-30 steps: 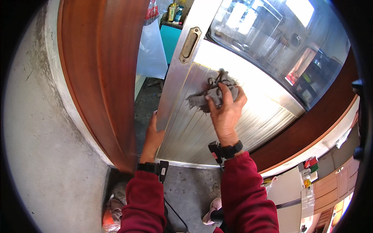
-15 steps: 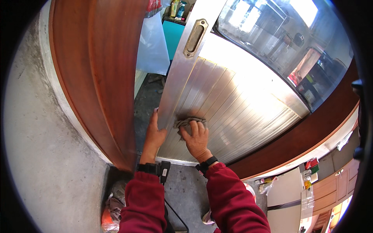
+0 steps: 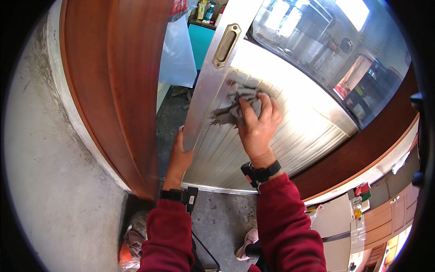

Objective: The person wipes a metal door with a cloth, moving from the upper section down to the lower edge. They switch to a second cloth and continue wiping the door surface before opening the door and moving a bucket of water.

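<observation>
A silver metal sliding door [image 3: 272,140] with a ribbed lower panel, a recessed handle [image 3: 226,45] and a glass pane [image 3: 326,54] fills the middle. My right hand [image 3: 260,122] grips a grey, frayed rag [image 3: 242,97] against the ribbed panel, below and right of the handle, with its fingers curled over the cloth. My left hand [image 3: 180,154] is curled round the door's left edge, low on the upright strip; some of its fingers are hidden behind the door.
A brown wooden frame [image 3: 108,90] and grey wall [image 3: 45,158] flank the left. Through the gap show a teal cabinet [image 3: 199,45], bottles [image 3: 208,13] and pale sheeting [image 3: 176,63]. Bags [image 3: 136,235] lie bottom left; white cabinets [image 3: 331,222] stand lower right.
My right hand and the rag went down and left on the panel half a second ago and are now back up and right. My left hand has stayed on the door's edge.
</observation>
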A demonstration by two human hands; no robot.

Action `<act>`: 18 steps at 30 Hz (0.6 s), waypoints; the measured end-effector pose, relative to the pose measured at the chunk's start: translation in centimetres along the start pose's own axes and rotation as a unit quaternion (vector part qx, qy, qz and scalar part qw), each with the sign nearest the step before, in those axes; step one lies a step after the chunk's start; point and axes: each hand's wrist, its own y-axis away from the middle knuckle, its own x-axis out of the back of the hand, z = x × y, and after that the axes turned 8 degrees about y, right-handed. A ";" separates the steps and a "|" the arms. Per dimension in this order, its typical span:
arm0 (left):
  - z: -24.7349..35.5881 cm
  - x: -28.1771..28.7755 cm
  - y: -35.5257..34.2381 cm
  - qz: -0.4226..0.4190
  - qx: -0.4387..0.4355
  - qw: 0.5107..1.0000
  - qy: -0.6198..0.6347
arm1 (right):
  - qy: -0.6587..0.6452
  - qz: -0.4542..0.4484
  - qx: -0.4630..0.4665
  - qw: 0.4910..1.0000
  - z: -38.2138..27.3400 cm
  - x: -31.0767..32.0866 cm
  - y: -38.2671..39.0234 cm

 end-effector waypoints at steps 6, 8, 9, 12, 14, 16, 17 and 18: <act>1.1 0.0 0.2 0.012 -0.033 0.999 -0.015 | -0.056 -0.104 0.046 0.992 -3.7 -2.5 11.1; 1.4 0.2 0.1 0.002 0.005 1.000 -0.008 | -0.060 -0.140 0.070 0.986 -4.4 -2.8 13.4; 1.5 0.2 0.1 -0.001 0.014 1.000 -0.003 | -0.068 -0.140 0.072 0.985 -4.5 -2.6 13.8; 1.3 0.4 -0.1 -0.018 -0.003 1.000 0.015 | -0.067 -0.161 0.105 0.979 -3.7 -1.5 11.9; 0.8 0.4 0.0 -0.011 -0.022 1.000 -0.003 | -0.058 -0.140 0.062 0.987 -1.8 -0.4 8.8; 0.2 0.2 0.1 0.000 -0.034 0.999 -0.007 | -0.043 -0.120 0.032 0.991 -0.6 0.2 5.9; -0.2 0.0 0.1 0.004 -0.042 0.999 0.000 | -0.029 -0.120 0.022 0.992 -0.1 0.3 4.9; -0.5 -0.1 -0.1 0.005 -0.030 1.000 0.001 | -0.013 -0.142 0.001 0.990 0.2 0.4 4.4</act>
